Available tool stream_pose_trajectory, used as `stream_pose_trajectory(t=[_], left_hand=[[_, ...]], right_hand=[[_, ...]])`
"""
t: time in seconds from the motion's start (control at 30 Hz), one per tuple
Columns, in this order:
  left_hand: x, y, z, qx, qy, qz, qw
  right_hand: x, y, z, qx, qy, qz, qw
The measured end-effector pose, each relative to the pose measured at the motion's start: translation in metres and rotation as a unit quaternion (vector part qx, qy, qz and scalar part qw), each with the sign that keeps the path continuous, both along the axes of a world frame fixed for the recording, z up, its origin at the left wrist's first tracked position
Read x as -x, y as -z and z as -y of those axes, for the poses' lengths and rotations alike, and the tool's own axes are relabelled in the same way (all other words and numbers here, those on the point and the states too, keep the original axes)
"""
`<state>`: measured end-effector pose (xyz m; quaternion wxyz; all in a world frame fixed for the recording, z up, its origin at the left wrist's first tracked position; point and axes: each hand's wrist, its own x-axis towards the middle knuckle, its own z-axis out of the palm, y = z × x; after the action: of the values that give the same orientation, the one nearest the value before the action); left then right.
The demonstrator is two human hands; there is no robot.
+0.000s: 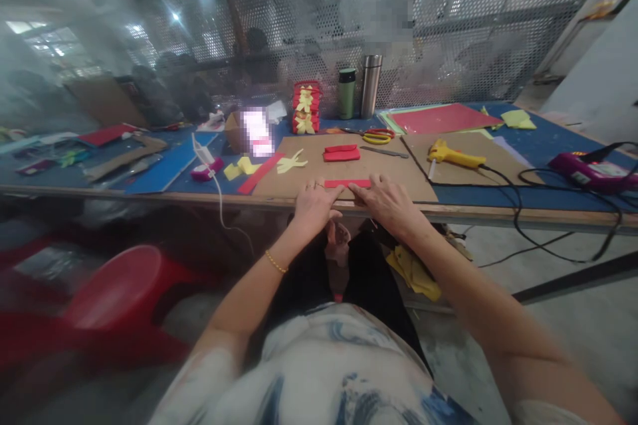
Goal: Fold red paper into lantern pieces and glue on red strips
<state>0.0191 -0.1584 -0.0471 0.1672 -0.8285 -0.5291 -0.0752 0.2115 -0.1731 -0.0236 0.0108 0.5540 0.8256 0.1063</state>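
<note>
A narrow red paper strip (347,183) lies along the front edge of the cardboard sheet (299,172). My left hand (316,202) grips its left end, thumb and fingers pressed on it. At the strip's right end, my right hand (386,202) presses with its fingers, thumb tip close to the left one. Just beyond the hands sits a folded red paper piece (341,153). A grey slim blade-like tool (383,152) lies to its right. Yellow cut paper pieces (292,161) and a longer red strip (260,173) rest to the left.
A yellow glue gun (456,155) with a black cable lies on the right-hand board. Farther back are yellow-handled scissors (376,138), a green flask (347,93), a steel flask (370,87) and a red stack with yellow bows (306,107). A lit phone screen (258,133) stands left.
</note>
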Motion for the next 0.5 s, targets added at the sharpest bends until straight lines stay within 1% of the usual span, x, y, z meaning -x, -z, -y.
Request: stream_pose_trajectory(t=[0.1,0.23,0.5], left_hand=[[-0.0018,-0.0017,0.0014,0.001,-0.012,-0.006,1.000],[-0.0021,0.0021,0.0022,0.002,-0.019,-0.012,1.000],[0.0003,0.0054,-0.0004,0.021,-0.023,0.000,1.000]], right_hand=[[-0.0002,0.0007,0.0003,-0.006,-0.004,-0.002,1.000],[-0.0014,0.0043,-0.0003,-0.020,-0.009,-0.001,1.000],[-0.0007,0.0029,-0.0019,-0.004,-0.002,-0.003,1.000]])
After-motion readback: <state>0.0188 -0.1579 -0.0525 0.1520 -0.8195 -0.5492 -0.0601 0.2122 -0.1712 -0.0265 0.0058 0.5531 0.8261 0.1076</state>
